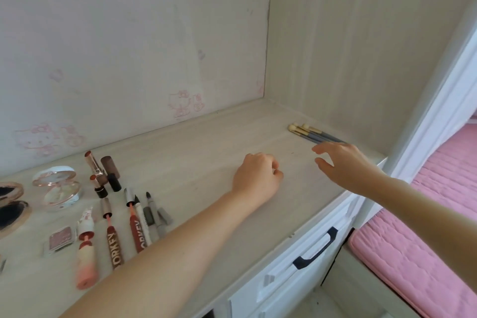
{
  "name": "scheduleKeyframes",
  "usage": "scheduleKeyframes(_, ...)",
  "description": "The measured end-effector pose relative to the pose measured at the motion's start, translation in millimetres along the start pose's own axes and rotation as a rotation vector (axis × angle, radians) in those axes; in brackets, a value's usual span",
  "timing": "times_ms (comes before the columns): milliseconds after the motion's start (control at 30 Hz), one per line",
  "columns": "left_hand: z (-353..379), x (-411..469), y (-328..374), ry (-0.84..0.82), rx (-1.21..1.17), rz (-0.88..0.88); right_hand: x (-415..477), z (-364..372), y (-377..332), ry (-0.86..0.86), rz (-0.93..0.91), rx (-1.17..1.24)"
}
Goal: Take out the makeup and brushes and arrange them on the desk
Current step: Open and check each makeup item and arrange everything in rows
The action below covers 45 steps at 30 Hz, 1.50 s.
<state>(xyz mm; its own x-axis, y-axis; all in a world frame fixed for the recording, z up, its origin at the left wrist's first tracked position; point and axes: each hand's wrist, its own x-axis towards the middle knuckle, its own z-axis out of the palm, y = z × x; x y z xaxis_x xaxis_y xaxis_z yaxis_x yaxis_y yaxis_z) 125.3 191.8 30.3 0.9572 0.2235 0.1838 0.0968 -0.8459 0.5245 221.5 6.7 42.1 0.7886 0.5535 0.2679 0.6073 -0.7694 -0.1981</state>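
Grey-handled, cream-tipped makeup brushes [311,133] are laid handles toward the nearer, spread, empty right hand [346,162]; left hand [255,175] is curled, empty.

I see a wide bare stretch of pale wood-grain desk top [206,142] between the cluster of lipsticks, gloss tubes and compacts [109,230] at left and the bundle of grey-handled, cream-tipped brushes [309,133] at right rear. The pale side panel [348,59] stands just beside the brushes, closing that side. The left hand [255,175] and forearm lie across the middle.
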Motion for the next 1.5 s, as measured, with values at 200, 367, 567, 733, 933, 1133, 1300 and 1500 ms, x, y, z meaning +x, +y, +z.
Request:
scheduleKeyframes(200, 37, 48, 21, 0.061, 0.023, -0.001, 29, -6, 45, -0.007, 0.117, -0.025)
scheduleKeyframes(367, 60, 84, 34, 0.101, 0.042, -0.044, 59, 0, 69, 0.014, 0.165, -0.011)
scheduleKeyframes(567, 77, 121, 54, 0.145, 0.088, -0.208, 89, 12, 84, -0.027, 0.266, 0.038)
scheduleKeyframes(733, 91, 137, 63, 0.159, 0.182, -0.303, 95, 18, 81, -0.066, 0.270, 0.054)
scheduleKeyframes(933, 91, 141, 63, 0.136, 0.189, -0.307, 91, 17, 73, -0.117, 0.276, 0.052)
scheduleKeyframes(1133, 80, 142, 53, 0.079, 0.212, -0.336, 82, 18, 57, -0.114, 0.303, 0.103)
scheduleKeyframes(1300, 70, 141, 45, 0.029, 0.273, -0.290, 79, 13, 51, -0.159, 0.400, 0.167)
scheduleKeyframes(1500, 55, 139, 34, -0.041, 0.309, -0.215, 87, 10, 47, -0.117, 0.505, 0.188)
